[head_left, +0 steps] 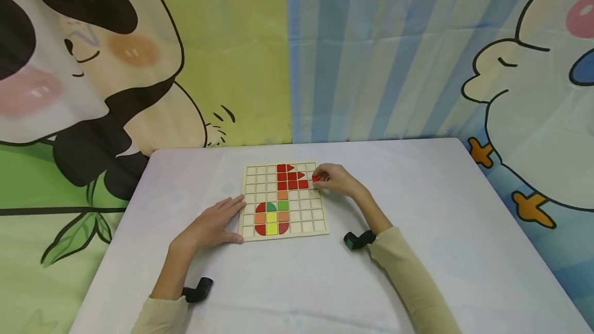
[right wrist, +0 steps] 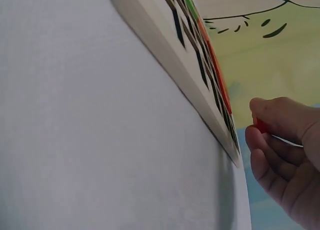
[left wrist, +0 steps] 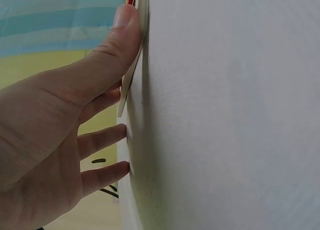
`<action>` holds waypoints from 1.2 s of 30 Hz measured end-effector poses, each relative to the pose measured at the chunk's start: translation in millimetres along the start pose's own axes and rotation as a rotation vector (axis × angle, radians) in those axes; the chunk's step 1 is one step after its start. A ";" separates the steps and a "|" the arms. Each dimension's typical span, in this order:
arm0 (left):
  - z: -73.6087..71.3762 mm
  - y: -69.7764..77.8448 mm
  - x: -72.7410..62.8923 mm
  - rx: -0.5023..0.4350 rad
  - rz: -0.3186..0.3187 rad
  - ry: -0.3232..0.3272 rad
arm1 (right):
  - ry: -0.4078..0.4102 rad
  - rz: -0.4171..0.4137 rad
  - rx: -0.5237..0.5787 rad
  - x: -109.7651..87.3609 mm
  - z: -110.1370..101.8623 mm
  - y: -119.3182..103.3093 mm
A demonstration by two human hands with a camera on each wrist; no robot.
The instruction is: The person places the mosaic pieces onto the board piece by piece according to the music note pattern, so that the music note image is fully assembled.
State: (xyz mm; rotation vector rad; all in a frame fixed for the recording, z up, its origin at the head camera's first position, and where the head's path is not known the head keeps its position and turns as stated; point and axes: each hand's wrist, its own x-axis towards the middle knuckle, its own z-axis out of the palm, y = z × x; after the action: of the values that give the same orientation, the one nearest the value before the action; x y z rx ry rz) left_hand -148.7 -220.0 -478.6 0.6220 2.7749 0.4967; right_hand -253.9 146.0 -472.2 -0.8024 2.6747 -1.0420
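Note:
A pale wooden grid board (head_left: 306, 215) lies flat on the table, its cells partly filled with coloured tiles. Red tiles (head_left: 292, 184), some square and some pointed, fill the upper middle. Below them come an orange tile (head_left: 282, 195) and a green square (head_left: 283, 205), then a rounded block with yellow tiles (head_left: 271, 217) in its centre. My right hand (head_left: 341, 180) pinches a small red piece (right wrist: 260, 125) between thumb and fingers at the board's upper right edge; the piece's full shape is hidden. Along the left edge, my left hand (head_left: 209, 224) touches the board with fingers extended, thumb (left wrist: 125, 28) against its side.
A white cloth covers the table (head_left: 297, 282). Behind it hangs a printed curtain (head_left: 352, 66) with cartoon animals. Black wrist-worn devices stick out from the left wrist (head_left: 198, 290) and the right wrist (head_left: 359, 240), close above the tabletop.

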 end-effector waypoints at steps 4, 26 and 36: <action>0.8 0.8 -0.4 -0.002 -0.002 -0.002 | -0.048 0.010 -0.051 7.2 8.5 -1.2; 1.1 -0.4 -3.9 0.011 -0.003 0.004 | -0.010 0.099 -0.087 7.6 16.4 -10.1; 2.5 0.8 -0.4 0.012 -0.017 -0.006 | 0.035 0.120 -0.129 4.2 18.0 -12.6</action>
State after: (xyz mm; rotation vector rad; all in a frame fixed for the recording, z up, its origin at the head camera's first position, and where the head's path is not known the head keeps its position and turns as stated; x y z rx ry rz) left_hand -147.2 -218.8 -480.4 0.6009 2.7774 0.4750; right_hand -246.2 125.6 -477.1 -0.6409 2.8038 -0.8712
